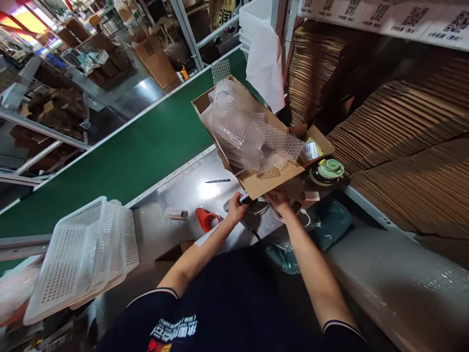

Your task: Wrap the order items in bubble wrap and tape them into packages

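My left hand (237,209) is closed around a small black object (245,199) with a pale part; its kind is unclear. Just under the front flap of an open cardboard box (271,180), my right hand (278,201) has its fingers curled and partly hidden. What they grip, if anything, does not show. Clear bubble wrap (238,129) heaps up over the box's rim. A white cable (307,219) and a phone-like dark item (296,208) lie beside my right wrist. Left of my left hand rests an orange-red tape dispenser (207,219).
A green conveyor belt (110,151) runs behind the metal table (154,230). White plastic baskets (76,249) stand at the left. A green-lidded bottle (330,168) is right of the box, near stacked flat cardboard (410,122). A black pen-like item (218,181) lies on the table.
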The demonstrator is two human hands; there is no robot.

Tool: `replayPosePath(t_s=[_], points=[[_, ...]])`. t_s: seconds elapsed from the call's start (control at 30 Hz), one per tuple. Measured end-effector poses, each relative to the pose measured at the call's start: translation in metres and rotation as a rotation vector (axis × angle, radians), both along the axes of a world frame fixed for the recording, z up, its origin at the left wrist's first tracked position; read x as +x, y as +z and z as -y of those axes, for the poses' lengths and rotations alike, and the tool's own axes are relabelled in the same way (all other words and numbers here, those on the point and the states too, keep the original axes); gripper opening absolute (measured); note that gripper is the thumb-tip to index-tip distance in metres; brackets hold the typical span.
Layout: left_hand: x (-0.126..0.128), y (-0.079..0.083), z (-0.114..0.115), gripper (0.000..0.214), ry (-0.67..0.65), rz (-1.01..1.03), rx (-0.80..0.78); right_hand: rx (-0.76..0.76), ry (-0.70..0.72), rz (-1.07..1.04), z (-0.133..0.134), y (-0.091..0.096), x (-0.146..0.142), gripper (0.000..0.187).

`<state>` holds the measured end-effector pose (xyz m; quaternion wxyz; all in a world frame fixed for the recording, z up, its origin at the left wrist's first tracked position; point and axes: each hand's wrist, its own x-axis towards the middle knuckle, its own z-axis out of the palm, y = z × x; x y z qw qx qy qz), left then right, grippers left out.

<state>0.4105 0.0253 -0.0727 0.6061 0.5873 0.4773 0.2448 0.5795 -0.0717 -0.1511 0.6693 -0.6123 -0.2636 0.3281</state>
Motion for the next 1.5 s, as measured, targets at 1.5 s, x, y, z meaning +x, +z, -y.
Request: replayPosePath(t_s=[1.5], points=[[0.01,0.025,-0.007,0.034,0.618,0.355,-0.491,-0.224,0.332,-0.162,-0.013,-0.003,0.003,0.051]])
